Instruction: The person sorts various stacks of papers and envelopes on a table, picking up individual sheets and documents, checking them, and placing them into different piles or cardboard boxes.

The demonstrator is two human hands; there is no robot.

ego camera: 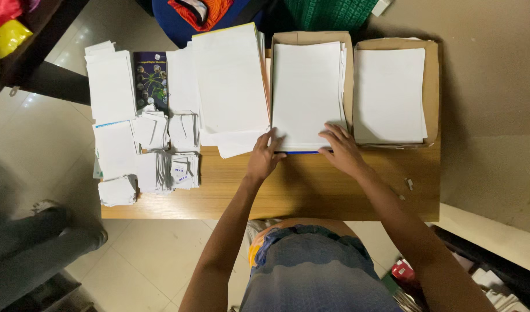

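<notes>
Both hands rest open on the near edge of the paper stack [306,92]: left hand [264,157] at its corner, right hand [341,149] flat on top, seemingly squaring the sheets. Another stack [390,95] lies just beyond the right hand.

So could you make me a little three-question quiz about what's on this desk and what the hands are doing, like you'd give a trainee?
1. True or false: both hands rest on the near edge of the middle paper stack.
2. Which stack lies in the cardboard tray at the table's right end? A) a dark booklet B) plain white sheets C) small cut slips
3. What dark printed item lies among the white papers on the left part of the wooden table?

Key
1. True: the left hand and the right hand both touch that stack's near edge.
2. B, the right paper stack.
3. A dark booklet.
</notes>
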